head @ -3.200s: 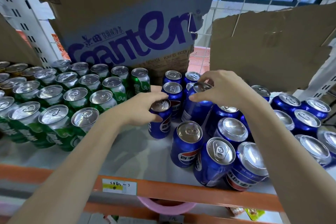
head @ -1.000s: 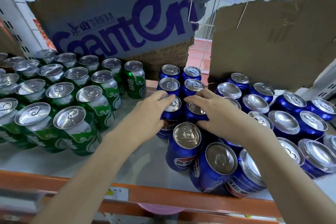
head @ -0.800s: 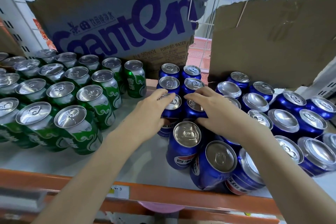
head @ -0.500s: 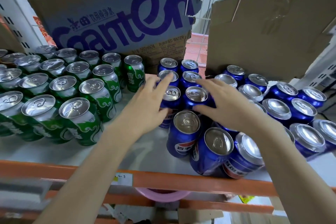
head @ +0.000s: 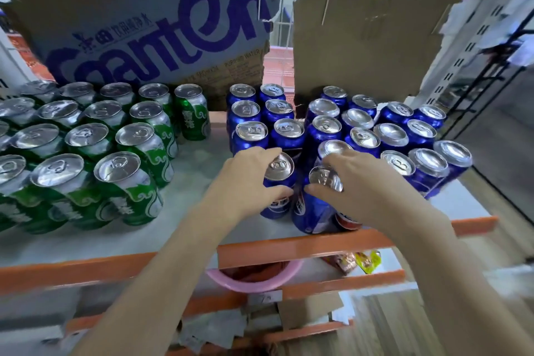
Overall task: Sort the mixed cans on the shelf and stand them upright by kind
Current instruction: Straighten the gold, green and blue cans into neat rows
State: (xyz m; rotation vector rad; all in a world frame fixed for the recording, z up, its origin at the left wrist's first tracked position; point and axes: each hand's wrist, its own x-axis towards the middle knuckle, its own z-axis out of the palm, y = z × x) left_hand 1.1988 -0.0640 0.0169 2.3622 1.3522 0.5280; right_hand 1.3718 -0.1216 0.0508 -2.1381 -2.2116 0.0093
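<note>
**Two blue cans gripped at the front of the shelf**

Two cans are being held at once. The left blue can (head: pixel 278 182) is grasped by the left hand (head: pixel 248 179), with the fingers curled over its rim and the thumb pressed against its side. Just right of it, touching or nearly so, the right blue can (head: pixel 313 202) is clasped by the right hand (head: pixel 361 182), the fingers draped over its silver top and the thumb laid across its front. Both cans are stood upright near the orange front rail (head: pixel 303 244) of the shelf (head: pixel 196 170).

Behind the left blue can, a double column of blue cans (head: pixel 260 115) is seen lined up toward the back, every one upright. To the right of the right blue can, a larger cluster of blue cans (head: pixel 398 133) is packed closely, tops up. Well to the left of the left blue can, across a bare strip of shelf, the green cans (head: pixel 95 139) are massed in upright rows.

Behind the blue column, a printed cardboard box (head: pixel 161 26) is propped, and a torn plain cardboard sheet (head: pixel 367 37) is stood beside it. Below the orange front rail, a pink bowl (head: pixel 254 280) is glimpsed on the lower level.
</note>
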